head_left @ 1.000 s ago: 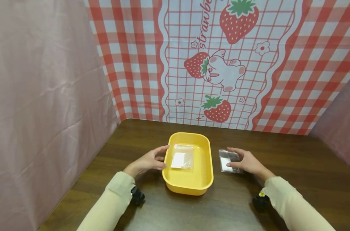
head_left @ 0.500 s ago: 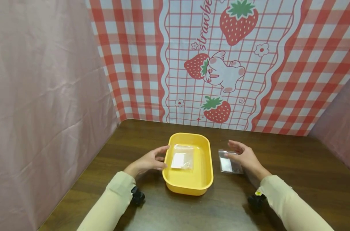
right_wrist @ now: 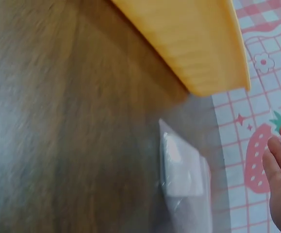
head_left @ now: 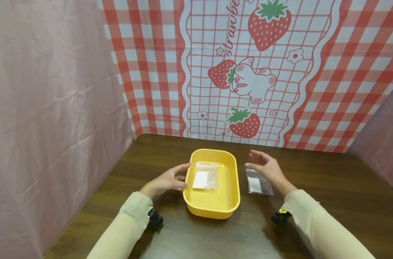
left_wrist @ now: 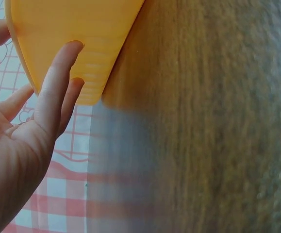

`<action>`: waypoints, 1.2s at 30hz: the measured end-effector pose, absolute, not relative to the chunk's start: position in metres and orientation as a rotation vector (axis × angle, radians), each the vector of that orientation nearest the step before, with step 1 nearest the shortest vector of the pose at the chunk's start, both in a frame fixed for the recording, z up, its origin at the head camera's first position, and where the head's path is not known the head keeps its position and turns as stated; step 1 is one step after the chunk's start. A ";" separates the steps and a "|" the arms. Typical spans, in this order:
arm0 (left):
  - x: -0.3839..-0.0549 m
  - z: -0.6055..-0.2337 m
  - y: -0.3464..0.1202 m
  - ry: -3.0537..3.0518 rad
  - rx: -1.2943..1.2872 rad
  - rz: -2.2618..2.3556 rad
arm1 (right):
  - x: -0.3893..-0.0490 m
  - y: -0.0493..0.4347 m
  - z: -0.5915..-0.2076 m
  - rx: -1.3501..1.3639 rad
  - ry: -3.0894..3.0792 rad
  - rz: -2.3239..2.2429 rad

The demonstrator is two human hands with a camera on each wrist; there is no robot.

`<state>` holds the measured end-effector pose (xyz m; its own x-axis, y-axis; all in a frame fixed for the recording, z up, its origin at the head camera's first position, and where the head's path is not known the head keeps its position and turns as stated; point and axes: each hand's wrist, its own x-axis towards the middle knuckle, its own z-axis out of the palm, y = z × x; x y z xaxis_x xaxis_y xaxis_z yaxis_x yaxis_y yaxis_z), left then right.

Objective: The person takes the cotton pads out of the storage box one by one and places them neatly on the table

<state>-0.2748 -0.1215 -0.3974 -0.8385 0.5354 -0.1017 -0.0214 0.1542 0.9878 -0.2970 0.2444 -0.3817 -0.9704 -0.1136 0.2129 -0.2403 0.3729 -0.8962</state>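
Observation:
A yellow plastic bin (head_left: 211, 213) with rounded corners stands on the brown table. Inside it lies a clear zip bag (head_left: 205, 177) with a white piece in it. My left hand (head_left: 168, 180) is at the bin's left side; in the left wrist view its straight fingers (left_wrist: 57, 87) lie along the outer wall. To the right of the bin, a second clear bag (head_left: 260, 185) with a white piece lies on the table. My right hand (head_left: 268, 169) hovers over that bag's far edge, its fingers relaxed and holding nothing.
Behind the table hangs a red-and-white checked cloth (head_left: 161, 72) with strawberry prints. A pink cloth (head_left: 60, 115) hangs along the left side, another (head_left: 382, 144) on the right. Black wrist cameras (head_left: 156, 219) sit under both sleeves.
My right hand has let go of the bag on the table, lifted and moved away from me and slightly left. The left hand, the bin and both bags stay in place.

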 end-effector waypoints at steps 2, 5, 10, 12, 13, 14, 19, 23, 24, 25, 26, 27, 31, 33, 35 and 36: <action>-0.275 -0.398 -0.122 2.006 0.491 1.727 | -0.298 0.241 -0.379 0.332 -2.504 1.688; -0.274 -0.398 -0.122 2.004 0.497 1.725 | -0.299 0.237 -0.375 0.344 -2.501 1.711; -0.275 -0.399 -0.121 2.004 0.499 1.729 | -0.304 0.227 -0.372 0.367 -2.482 1.766; -0.275 -0.399 -0.122 2.009 0.489 1.732 | -0.305 0.223 -0.370 0.377 -2.476 1.789; -0.274 -0.398 -0.122 2.012 0.481 1.734 | -0.306 0.220 -0.369 0.379 -2.475 1.795; -0.274 -0.398 -0.121 2.014 0.476 1.736 | -0.307 0.218 -0.367 0.382 -2.477 1.793; -0.275 -0.399 -0.122 2.004 0.475 1.741 | -0.313 0.206 -0.361 0.383 -2.486 1.794; -0.275 -0.399 -0.122 1.997 0.475 1.743 | -0.316 0.197 -0.355 0.379 -2.501 1.807; -0.275 -0.399 -0.122 1.997 0.475 1.743 | -0.316 0.194 -0.354 0.381 -2.503 1.809; -0.275 -0.399 -0.122 1.998 0.475 1.744 | -0.317 0.192 -0.353 0.386 -2.501 1.816; -0.275 -0.399 -0.122 1.997 0.476 1.745 | -0.317 0.190 -0.352 0.391 -2.501 1.821; -0.275 -0.399 -0.122 1.996 0.477 1.747 | -0.317 0.187 -0.352 0.394 -2.499 1.828; -0.276 -0.399 -0.122 1.990 0.480 1.749 | -0.318 0.180 -0.349 0.404 -2.491 1.852; -0.276 -0.399 -0.122 1.984 0.477 1.750 | -0.319 0.176 -0.348 0.407 -2.495 1.841; -0.276 -0.398 -0.122 1.982 0.475 1.750 | -0.320 0.173 -0.346 0.400 -2.503 1.823; -0.276 -0.398 -0.121 1.981 0.476 1.749 | -0.321 0.171 -0.346 0.399 -2.509 1.812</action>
<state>-0.2759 -0.1215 -0.3978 -0.8381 0.5351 -0.1059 -0.0386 0.1353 0.9900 -0.3211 0.1715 -0.3459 -0.9670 -0.1934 0.1660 -0.2184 0.2929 -0.9309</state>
